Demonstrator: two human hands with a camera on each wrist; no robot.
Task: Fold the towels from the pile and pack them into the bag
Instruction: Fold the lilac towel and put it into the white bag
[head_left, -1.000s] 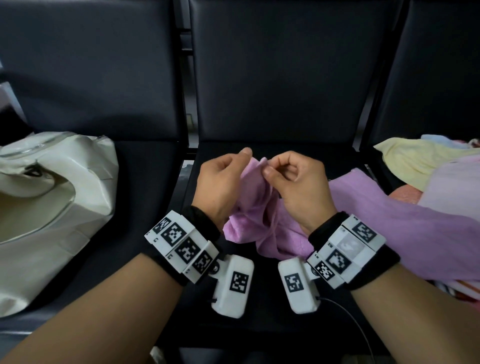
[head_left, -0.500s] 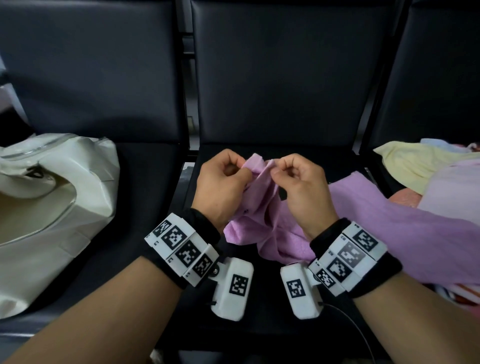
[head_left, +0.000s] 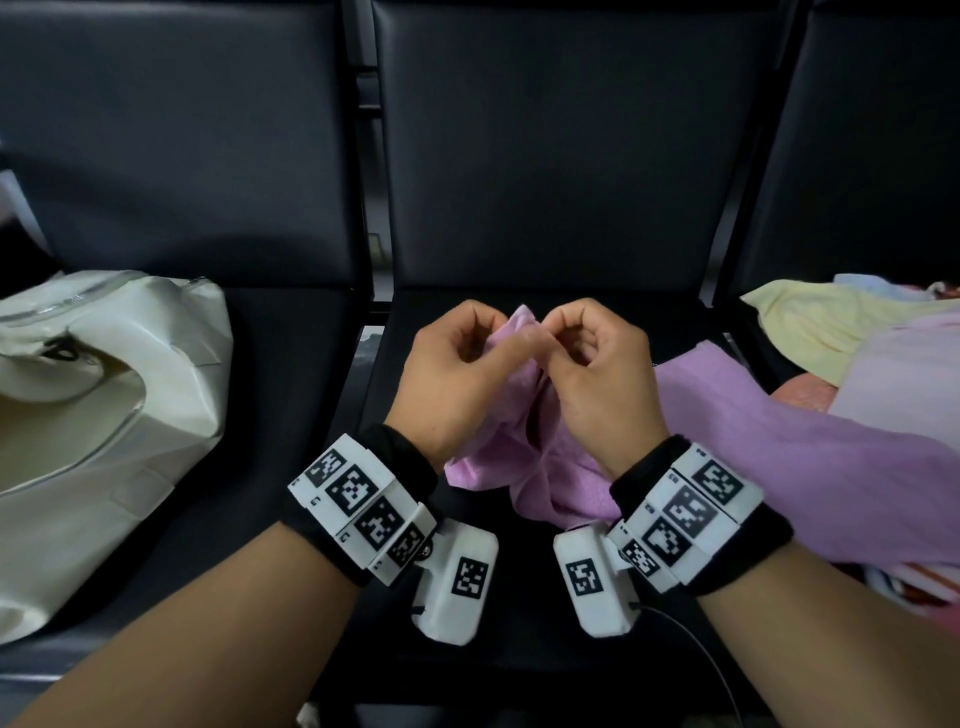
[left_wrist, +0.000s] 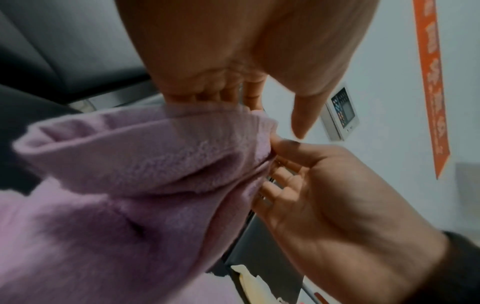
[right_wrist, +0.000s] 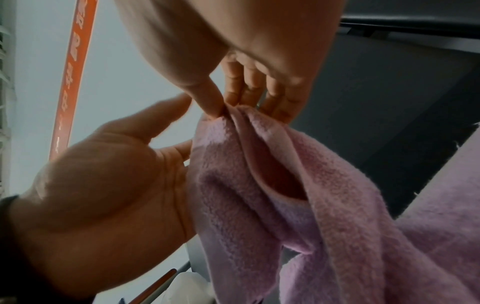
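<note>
White bag (head_left: 104, 395) gaping, hands (head_left: 462, 374) pinching purple towel (head_left: 545, 467)

3 dark padded seats (head_left: 566, 156) in a row; pale wall (left_wrist: 389, 61) with orange banner (left_wrist: 428, 82).

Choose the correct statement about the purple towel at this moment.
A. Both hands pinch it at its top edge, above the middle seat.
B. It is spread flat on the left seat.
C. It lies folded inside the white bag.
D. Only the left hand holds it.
A: the left hand and the right hand both pinch the raised edge of the purple towel, and the white bag sits apart on the left seat.
</note>
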